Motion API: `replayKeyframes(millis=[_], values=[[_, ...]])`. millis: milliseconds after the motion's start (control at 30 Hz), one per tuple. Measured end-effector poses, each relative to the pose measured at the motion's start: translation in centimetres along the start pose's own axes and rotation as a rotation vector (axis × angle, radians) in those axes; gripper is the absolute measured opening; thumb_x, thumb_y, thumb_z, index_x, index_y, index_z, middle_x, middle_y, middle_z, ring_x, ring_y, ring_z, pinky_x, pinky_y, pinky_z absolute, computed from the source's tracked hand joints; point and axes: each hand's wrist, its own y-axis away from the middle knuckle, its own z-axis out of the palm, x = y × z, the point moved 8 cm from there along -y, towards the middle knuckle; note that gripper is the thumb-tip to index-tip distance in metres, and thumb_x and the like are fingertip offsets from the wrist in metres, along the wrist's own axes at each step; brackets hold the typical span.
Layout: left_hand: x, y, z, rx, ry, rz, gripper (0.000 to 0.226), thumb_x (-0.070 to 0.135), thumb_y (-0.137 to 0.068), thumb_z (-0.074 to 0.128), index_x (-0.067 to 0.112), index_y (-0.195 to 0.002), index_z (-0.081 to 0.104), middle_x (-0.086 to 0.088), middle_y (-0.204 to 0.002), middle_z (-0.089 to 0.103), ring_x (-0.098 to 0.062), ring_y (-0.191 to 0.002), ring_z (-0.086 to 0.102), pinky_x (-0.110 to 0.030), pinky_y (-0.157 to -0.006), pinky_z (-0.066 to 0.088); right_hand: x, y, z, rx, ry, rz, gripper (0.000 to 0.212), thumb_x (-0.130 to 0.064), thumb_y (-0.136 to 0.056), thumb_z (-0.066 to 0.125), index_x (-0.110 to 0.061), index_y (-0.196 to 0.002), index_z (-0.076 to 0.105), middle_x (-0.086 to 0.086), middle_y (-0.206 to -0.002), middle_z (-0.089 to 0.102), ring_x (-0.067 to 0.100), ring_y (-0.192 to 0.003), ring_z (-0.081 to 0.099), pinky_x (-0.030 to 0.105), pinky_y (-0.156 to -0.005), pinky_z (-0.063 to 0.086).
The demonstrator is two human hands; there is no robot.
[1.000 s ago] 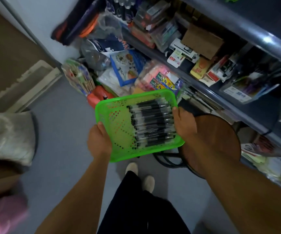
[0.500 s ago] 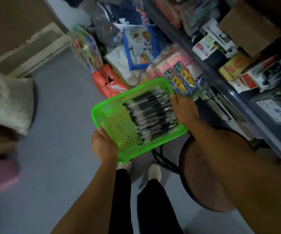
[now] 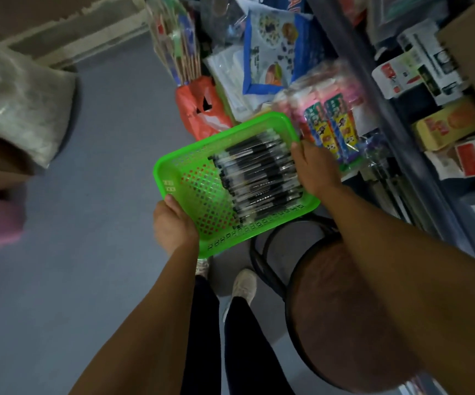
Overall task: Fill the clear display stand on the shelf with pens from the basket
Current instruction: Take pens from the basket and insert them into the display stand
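Observation:
A bright green mesh basket [image 3: 179, 169] is held in the air in front of me, above the floor. Several black-and-clear pens [image 3: 256, 178] lie side by side in its right half. My left hand [image 3: 173, 223] grips the basket's near-left corner, thumb over the rim. My right hand [image 3: 313, 169] grips the right rim beside the pens. The clear display stand is not in view.
A round brown stool [image 3: 344, 323] stands under my right forearm. Shelves [image 3: 396, 132] of boxed stationery run along the right. Packets and an orange bag [image 3: 202, 109] are piled on the grey floor ahead. My feet show below the basket.
The view has tilted further down and left, so the shelves slid toward the right edge. The basket stays in both hands and has turned slightly.

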Motion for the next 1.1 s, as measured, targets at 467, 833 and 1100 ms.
replayKeyframes(millis=[467,833,1100], values=[[-0.4,-0.5,0.5,-0.004,0.023,-0.016,0.046,0.031,-0.103,0.029,-0.006,-0.096,0.054,-0.03,-0.102,0.06,-0.043,-0.094,0.056,-0.044,-0.075,0.04,-1.1,-1.3,0.3,-0.039,0.054,-0.052,0.048,-0.034,-0.105,0.028,0.002,-0.096,0.059,0.027,-0.09,0.059,0.037,-0.077,0.057,0.032,-0.063,0.033],[4.6,2.1,-0.8,0.01,-0.126,0.226,0.05,0.018,-0.089,0.055,-0.001,-0.134,0.043,-0.021,-0.138,0.04,-0.039,-0.125,0.037,-0.046,-0.101,0.029,-1.9,0.1,-2.7,-0.052,0.082,-0.049,0.038,-0.031,-0.103,0.031,-0.003,-0.114,0.054,0.019,-0.082,0.056,0.035,-0.078,0.057,0.033,-0.062,0.031],[12.8,4.9,4.9,-0.381,-0.216,0.752,0.042,0.013,-0.079,0.05,-0.003,-0.116,0.059,-0.026,-0.112,0.058,-0.043,-0.101,0.056,-0.044,-0.088,0.045,-1.8,1.9,-5.2,-0.011,0.161,-0.099,0.031,-0.027,-0.103,0.035,-0.003,-0.107,0.053,0.02,-0.101,0.061,0.037,-0.089,0.058,0.035,-0.063,0.031]])
